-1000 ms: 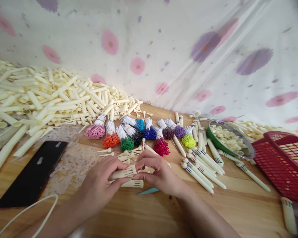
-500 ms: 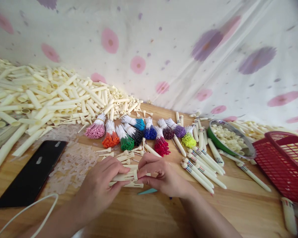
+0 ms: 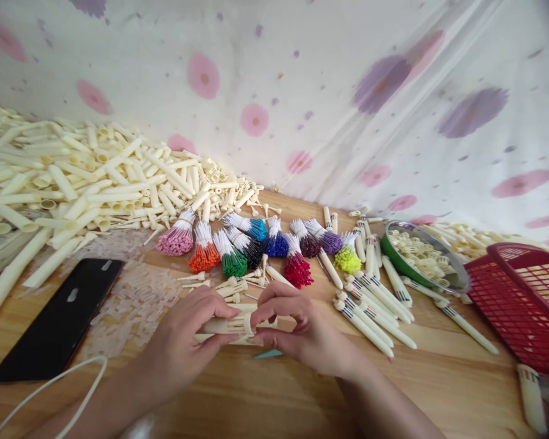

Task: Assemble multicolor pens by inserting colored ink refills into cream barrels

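Cream slotted tube (image 3: 224,325), held near-horizontal, slots rightward.

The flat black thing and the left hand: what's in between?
In the head view, a scatter of small see-through pieces lies between the flat black thing and the left hand.

Small workshop: heaped pen barrels (image 3: 101,183), bundled coloured refills (image 3: 204,255).

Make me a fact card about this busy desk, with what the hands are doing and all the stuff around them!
Left hand: pinching a cream slotted plastic tube
Right hand: thumb and finger at that tube's slotted end
Beyond the hands: bundles of thin white sticks with coloured tips
Far left: heap of cream plastic tubes
Right side: round green bowl holding small cream plastic pieces; red plastic lattice basket
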Motion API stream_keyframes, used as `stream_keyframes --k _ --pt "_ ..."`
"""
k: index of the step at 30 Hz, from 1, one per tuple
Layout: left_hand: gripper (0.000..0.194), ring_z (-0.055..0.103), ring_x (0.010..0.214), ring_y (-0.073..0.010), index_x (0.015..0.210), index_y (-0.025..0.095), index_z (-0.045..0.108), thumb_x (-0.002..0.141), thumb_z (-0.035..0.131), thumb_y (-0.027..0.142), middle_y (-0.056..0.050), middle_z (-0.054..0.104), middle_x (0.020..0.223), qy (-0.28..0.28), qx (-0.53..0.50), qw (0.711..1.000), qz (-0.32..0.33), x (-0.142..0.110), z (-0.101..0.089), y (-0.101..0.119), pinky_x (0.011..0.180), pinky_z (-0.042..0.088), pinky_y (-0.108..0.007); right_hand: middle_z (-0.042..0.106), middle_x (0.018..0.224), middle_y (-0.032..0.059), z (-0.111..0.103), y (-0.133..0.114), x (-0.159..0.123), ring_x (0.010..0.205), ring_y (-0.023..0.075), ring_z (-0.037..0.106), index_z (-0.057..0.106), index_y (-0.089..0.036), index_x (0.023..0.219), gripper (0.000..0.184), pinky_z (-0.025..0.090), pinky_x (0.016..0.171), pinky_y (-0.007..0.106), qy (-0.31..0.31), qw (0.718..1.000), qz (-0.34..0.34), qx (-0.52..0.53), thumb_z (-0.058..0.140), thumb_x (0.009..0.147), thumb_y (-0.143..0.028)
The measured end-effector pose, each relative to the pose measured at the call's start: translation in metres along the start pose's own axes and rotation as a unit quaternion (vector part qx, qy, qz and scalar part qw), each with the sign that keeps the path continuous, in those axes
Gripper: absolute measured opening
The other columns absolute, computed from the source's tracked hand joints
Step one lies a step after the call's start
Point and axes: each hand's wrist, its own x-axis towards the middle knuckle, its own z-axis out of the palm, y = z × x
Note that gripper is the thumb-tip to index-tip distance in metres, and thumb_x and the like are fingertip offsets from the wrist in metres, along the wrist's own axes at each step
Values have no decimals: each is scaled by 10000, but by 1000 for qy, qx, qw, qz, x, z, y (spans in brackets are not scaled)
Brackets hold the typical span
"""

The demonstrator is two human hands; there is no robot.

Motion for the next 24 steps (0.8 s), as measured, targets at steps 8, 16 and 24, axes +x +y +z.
stream_keyframes --k 8,16,24 --pt "133 588 742 -167 781 231 541 787 598 111 -12 600 795 -41 -260 962 -65 2 6 -6 645 487 -283 576 823 28 -4 -24 -10 755 120 542 680 -184 954 135 449 651 227 0 986 -109 -123 615 835 -179" --pt "115 537 750 -162 774 215 545 803 654 192 -10 563 781 -42 -349 934 -73 1 14 -7 651 444 -269 572 801 25 -5 -24 -10 747 118 524 668 -176 949 121 427 660 234 8 978 -141 -151 594 853 -180" --pt "178 550 771 -167 782 216 560 760 629 53 2 561 792 -44 -318 943 -86 2 13 -7 698 430 -278 601 833 44 2 -26 -9 747 138 500 646 -147 996 154 408 666 272 2 950 -185 -253 569 871 -194"
